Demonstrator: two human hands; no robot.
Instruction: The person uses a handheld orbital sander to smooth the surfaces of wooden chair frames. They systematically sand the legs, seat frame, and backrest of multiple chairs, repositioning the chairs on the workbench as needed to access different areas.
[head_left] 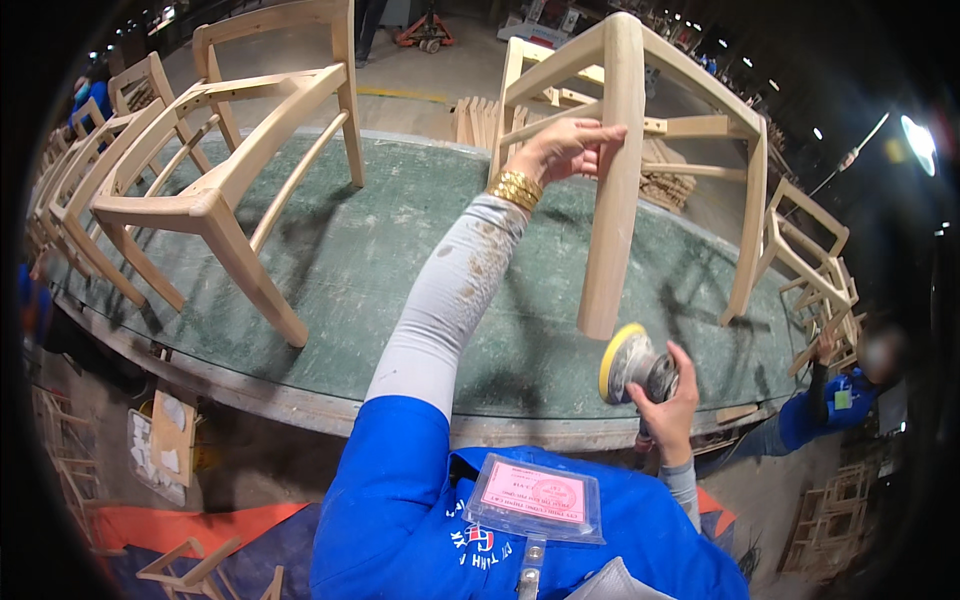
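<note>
Before me a bare wooden chair frame (612,180) stands on a green-topped workbench (400,300), one leg toward me. My left hand (572,150), in a grey sleeve with gold bracelets at the wrist, is closed on the upper part of that near leg. Lower right, my right hand (672,405) grips a round power sander (640,365) with a yellow-edged pad. The pad is tilted upright, close to the foot of the near leg; whether it touches the wood I cannot tell.
More wooden chair frames (225,190) line the bench at left, others (815,265) at far right. A person in blue (835,405) works beside the right end. Wood pieces (480,122) are stacked beyond the bench. A red pallet jack (428,33) stands at the back.
</note>
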